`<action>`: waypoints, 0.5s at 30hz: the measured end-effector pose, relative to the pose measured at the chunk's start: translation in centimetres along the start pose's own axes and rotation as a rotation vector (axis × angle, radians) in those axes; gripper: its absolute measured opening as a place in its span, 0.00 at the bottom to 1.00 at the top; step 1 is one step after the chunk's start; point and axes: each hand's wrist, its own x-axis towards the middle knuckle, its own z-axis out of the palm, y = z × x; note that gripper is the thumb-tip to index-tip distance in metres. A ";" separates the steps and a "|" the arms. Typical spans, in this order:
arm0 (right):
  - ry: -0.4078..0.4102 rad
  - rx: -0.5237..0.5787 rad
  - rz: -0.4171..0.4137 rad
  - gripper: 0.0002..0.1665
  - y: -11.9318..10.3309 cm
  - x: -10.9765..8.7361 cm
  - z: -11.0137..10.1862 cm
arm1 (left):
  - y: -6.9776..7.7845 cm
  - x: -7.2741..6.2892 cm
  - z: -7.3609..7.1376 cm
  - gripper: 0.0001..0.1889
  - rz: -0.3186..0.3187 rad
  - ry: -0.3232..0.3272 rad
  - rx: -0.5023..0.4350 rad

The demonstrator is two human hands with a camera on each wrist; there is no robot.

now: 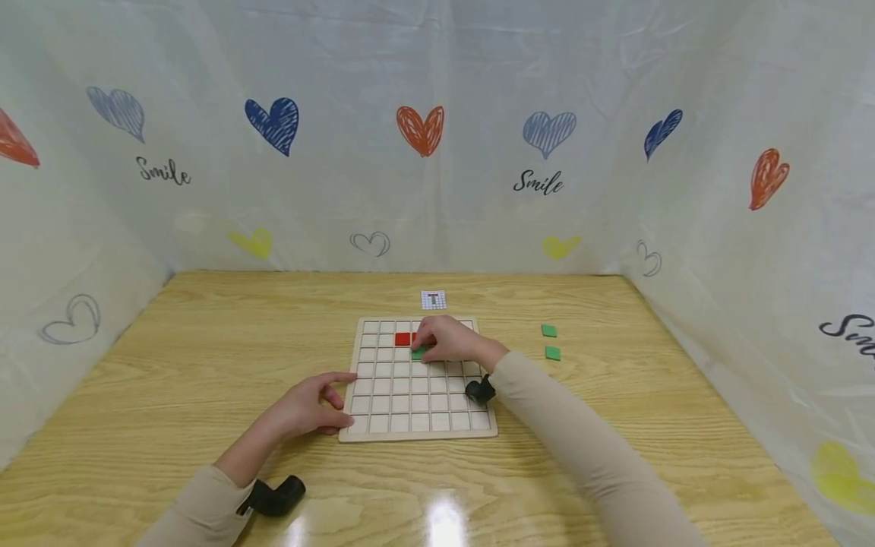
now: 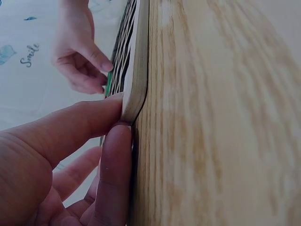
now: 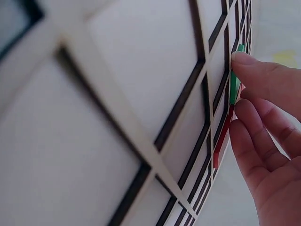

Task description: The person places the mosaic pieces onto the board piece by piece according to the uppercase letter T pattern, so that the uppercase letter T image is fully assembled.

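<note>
A square wooden grid board [image 1: 418, 437] with pale cells lies on the table. My right hand [image 1: 447, 338] reaches over its upper middle and pinches a green tile [image 1: 418, 354] between thumb and fingers. In the right wrist view the green tile [image 3: 233, 87] stands above the grid, beside a red tile [image 3: 222, 141]. One red tile [image 1: 402, 339] shows left of the right hand, and a bit of red peeks out behind its fingers. My left hand [image 1: 307, 406] rests at the board's lower left, index finger and thumb spread and touching the rim.
Two green tiles [image 1: 553, 353] lie on the table right of the board. Beyond its far edge is a small printed card [image 1: 434, 299] with a T-shaped pattern. A curtain with hearts [image 1: 420, 131] stands around the wooden table [image 1: 205, 342]. Black wrist cameras [image 1: 276, 497] sit on both sleeves.
</note>
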 end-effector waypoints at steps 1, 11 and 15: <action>0.000 0.004 -0.001 0.11 0.0 -0.1 0.0 | 0.0 0.0 0.0 0.36 0.000 -0.001 0.001; 0.009 0.049 0.000 0.12 -0.1 -1.6 -0.4 | 0.2 -0.1 0.1 0.36 -0.027 0.016 0.026; 0.025 0.059 -0.004 0.11 0.1 -2.4 -0.7 | 0.1 0.0 0.2 0.36 -0.031 0.024 0.023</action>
